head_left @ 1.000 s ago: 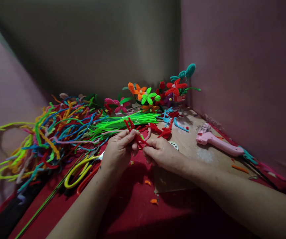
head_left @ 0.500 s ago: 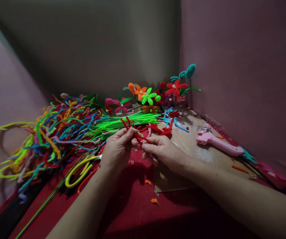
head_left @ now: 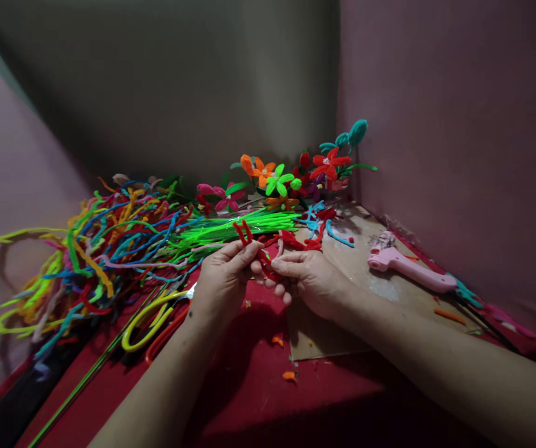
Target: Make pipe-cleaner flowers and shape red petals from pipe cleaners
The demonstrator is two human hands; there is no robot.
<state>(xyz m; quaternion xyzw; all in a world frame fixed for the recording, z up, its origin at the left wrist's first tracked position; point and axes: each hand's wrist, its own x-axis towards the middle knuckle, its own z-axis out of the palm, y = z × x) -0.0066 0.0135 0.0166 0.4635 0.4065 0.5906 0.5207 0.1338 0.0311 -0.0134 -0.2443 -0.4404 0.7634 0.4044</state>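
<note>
Red pipe cleaners [head_left: 244, 233] are pinched between my two hands, above the red tabletop. My left hand [head_left: 229, 272] is closed on them, and their ends stick up past its thumb. My right hand [head_left: 309, 277] pinches the lower end with thumb and forefinger, close to my left fingertips. The fingers partly cover the red piece, so its full shape is hidden. Just behind the hands lies a bundle of green pipe cleaners [head_left: 254, 221], with loose red pieces [head_left: 298, 241] beside it.
A tangled heap of coloured pipe cleaners [head_left: 104, 249] fills the left. Yellow-handled scissors [head_left: 149, 320] lie by my left forearm. On the right, a pink glue gun [head_left: 410, 269] rests on a cardboard sheet [head_left: 333, 339]. Pipe-cleaner flowers [head_left: 278, 180] stand at the back.
The red pipe cleaners have shifted slightly right and their upright ends now stand closer together. My right hand has turned a little, its fingers curling under the piece.
</note>
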